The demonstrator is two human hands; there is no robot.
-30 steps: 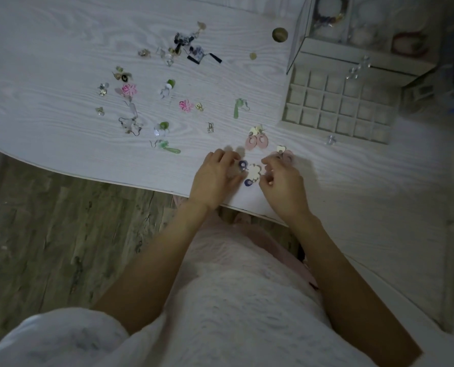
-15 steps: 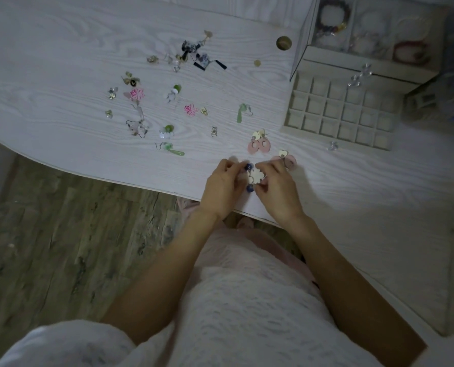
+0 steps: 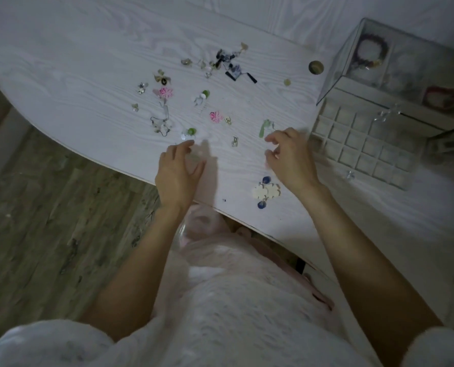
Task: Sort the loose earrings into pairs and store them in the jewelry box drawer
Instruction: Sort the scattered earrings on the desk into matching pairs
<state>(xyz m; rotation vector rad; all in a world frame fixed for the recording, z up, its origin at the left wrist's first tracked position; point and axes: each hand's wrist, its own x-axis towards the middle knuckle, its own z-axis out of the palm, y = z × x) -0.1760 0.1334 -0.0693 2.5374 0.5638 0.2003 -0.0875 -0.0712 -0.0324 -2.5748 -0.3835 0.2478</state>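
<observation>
Low in the centre a white-and-blue pair [image 3: 265, 191] lies matched near the table edge (seemingly parked for storing), while the left hand [image 3: 177, 172] and right hand [image 3: 290, 157], fingers loosely curled and apparently empty, flank it, the gridded drawer [image 3: 363, 147] waiting right of centre.

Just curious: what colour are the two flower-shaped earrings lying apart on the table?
Pink, both flower earrings, clearest in the head view.
</observation>
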